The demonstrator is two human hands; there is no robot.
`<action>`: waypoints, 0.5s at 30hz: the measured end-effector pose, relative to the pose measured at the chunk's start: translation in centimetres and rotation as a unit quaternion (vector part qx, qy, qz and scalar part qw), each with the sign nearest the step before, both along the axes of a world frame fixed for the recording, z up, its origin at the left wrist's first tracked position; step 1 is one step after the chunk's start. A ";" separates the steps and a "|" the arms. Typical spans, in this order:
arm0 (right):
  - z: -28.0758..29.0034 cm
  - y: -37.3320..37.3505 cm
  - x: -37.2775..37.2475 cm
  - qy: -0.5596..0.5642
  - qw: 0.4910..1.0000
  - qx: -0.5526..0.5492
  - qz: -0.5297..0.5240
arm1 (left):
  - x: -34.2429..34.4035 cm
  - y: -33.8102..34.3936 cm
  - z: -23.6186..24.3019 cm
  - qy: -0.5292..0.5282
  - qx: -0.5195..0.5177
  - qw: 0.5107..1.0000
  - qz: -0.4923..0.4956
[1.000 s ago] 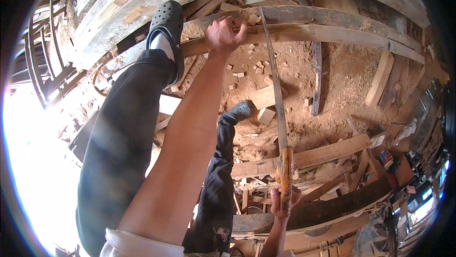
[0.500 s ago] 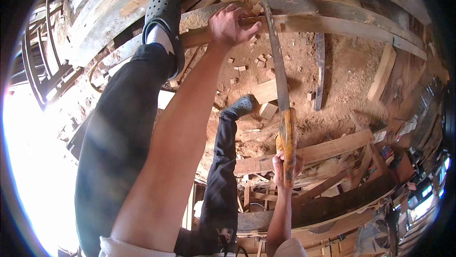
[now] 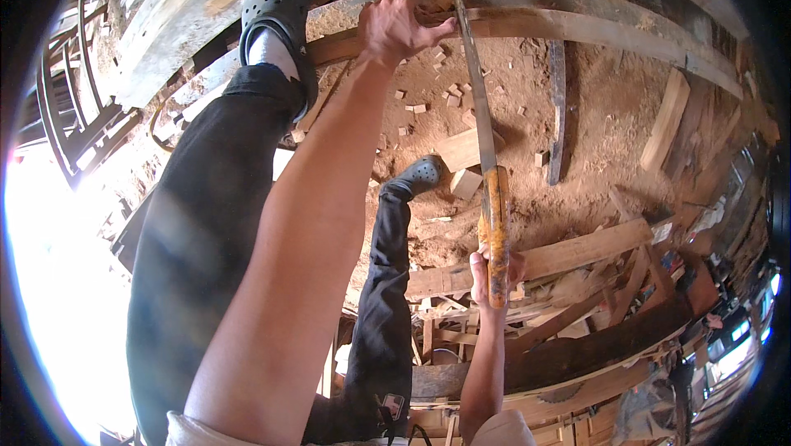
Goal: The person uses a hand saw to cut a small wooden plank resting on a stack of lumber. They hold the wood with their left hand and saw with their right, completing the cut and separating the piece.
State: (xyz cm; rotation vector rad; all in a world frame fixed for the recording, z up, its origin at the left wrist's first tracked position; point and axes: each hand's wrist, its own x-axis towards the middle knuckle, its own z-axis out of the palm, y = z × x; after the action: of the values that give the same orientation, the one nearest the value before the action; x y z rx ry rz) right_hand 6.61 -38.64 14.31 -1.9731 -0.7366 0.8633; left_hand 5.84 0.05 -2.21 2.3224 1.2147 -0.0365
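My right hand (image 3: 486,271) is wrapped around the worn yellow handle of a handsaw (image 3: 475,83). Its long blade points away from me and crosses a long wooden beam (image 3: 577,27) at the far side. Left of the blade, my left hand (image 3: 395,30) grips the same beam, fingers over the top and thumb stretched toward the saw. Where exactly the teeth meet the wood is hard to make out. One foot in a dark clog (image 3: 276,1) rests up on the timber, left of that hand.
Sawdust and small offcuts (image 3: 453,98) cover the ground below the beam. My other clog (image 3: 424,172) stands beside a wood block (image 3: 466,185). A dark upright strip (image 3: 558,116) and a loose plank (image 3: 666,120) lie to the right. Another board (image 3: 577,250) crosses near my right hand.
My right hand and the saw have moved slightly away from me, toward the beam. The left hand keeps its hold, shifting slightly upward in view along with the raised foot.
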 end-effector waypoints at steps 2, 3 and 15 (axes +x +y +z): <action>0.4 0.2 0.1 -0.071 0.993 -0.072 0.059 | -0.1 -0.1 -0.5 0.009 0.019 1.000 -0.009; 0.5 0.3 0.1 -0.076 0.991 -0.086 0.062 | -0.2 -0.2 -0.6 0.007 0.046 0.999 -0.018; 2.1 -1.1 -0.7 0.008 0.996 -0.082 0.026 | -0.1 0.0 -0.5 0.012 0.017 1.000 -0.018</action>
State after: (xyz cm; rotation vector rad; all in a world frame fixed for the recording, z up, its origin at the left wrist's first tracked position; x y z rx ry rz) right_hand 5.94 -39.73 16.44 -2.0960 -0.7310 0.9973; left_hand 5.77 0.08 -2.71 2.3799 1.1937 -0.0571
